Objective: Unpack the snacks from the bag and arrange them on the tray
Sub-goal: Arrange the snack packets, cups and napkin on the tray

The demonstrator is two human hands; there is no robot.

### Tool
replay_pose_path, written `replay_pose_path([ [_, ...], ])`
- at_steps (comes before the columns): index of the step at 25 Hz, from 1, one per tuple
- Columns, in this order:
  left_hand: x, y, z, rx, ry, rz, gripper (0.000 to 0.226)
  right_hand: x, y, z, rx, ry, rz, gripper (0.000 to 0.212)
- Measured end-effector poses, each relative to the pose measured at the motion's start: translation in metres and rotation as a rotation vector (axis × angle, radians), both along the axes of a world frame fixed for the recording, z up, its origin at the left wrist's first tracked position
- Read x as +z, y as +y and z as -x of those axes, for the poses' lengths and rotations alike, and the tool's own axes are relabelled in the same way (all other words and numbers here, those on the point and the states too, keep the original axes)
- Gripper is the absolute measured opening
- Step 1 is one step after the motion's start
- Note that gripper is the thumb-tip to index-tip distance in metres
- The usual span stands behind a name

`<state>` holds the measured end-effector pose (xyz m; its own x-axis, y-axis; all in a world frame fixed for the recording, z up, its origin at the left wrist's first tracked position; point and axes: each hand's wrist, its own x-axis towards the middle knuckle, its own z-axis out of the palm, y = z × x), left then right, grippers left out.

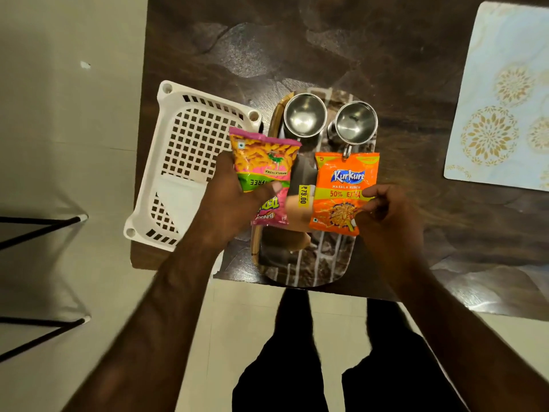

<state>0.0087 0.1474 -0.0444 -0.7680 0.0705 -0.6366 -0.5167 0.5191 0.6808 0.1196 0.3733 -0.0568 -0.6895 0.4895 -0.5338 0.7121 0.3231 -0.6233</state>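
The worktop [416,69] carries a white basket [190,138] at left and the tray [320,263] at centre, with the tray's near end at the worktop's near edge. What appears to be the brown bag [295,208] lies on the tray.

Step in hand: placing snacks.
- The left hand [228,203] grips the pink packet [263,162] over the tray's left rim.
- The right hand [389,212] pinches a lower corner of the orange packet [341,191] over the tray's right half.
- Two steel cups [304,117] occupy the far end.

Next move, as judged: clear the bag, then lay the packets side by side. Bare tray surface shows only at the near end.
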Motion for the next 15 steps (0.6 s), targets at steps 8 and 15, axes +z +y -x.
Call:
replay_pose_path([
  [8, -0.014, 0.004, -0.004, -0.119, -0.181, -0.018, 0.071, -0.012, -0.021, -0.018, 0.176, -0.071, 0.182, 0.04],
  [15, -0.028, 0.032, -0.027, -0.148, -0.005, 0.217, 0.063, -0.017, -0.019, -0.022, 0.224, -0.116, 0.248, 0.036],
])
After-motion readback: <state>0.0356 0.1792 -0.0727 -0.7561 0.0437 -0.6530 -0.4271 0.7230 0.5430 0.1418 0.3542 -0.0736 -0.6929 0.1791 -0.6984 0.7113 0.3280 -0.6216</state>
